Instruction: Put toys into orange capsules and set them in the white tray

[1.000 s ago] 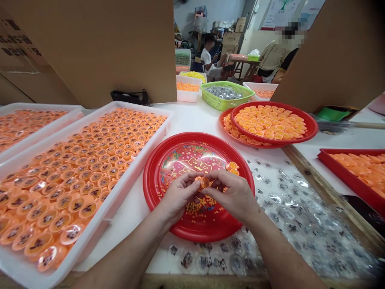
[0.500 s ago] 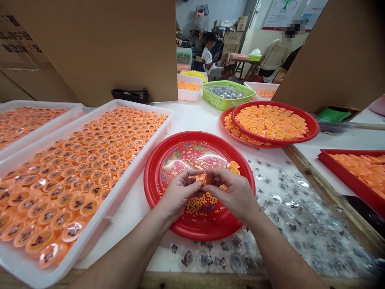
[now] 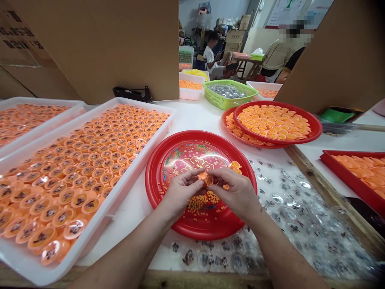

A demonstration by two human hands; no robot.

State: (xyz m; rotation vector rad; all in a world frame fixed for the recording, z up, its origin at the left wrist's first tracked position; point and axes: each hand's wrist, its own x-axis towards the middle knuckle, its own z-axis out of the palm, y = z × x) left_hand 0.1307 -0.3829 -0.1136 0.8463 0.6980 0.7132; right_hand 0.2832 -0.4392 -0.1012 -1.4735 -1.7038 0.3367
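Over a round red tray (image 3: pixel 156 160) with a printed gold and floral middle, both hands hold one small orange plastic cup (image 3: pixel 205 178). My left hand (image 3: pixel 183 192) pinches it from the left, thumb and fingers closed. From the right, my right hand (image 3: pixel 233 192) grips the same cup, fingertips close to the left ones. Small orange-yellow pellets (image 3: pixel 201 202) lie scattered in the tray beneath the hands. A couple of orange cups (image 3: pixel 234 165) rest at the tray's right side, just beyond my right hand.
A white tray (image 3: pixel 120 204) of orange cups with printed clear covers stands left. Loose clear printed discs (image 3: pixel 294 218) cover the table at right. Behind are stacked red trays (image 3: pixel 315 130) of cups and a green basket (image 3: pixel 228 105). Cardboard panels (image 3: pixel 126 48) flank the table; people sit beyond.
The view has shifted slightly. Both hands stay over the red tray, and the orange cup between them has tilted a little, showing more of its side.
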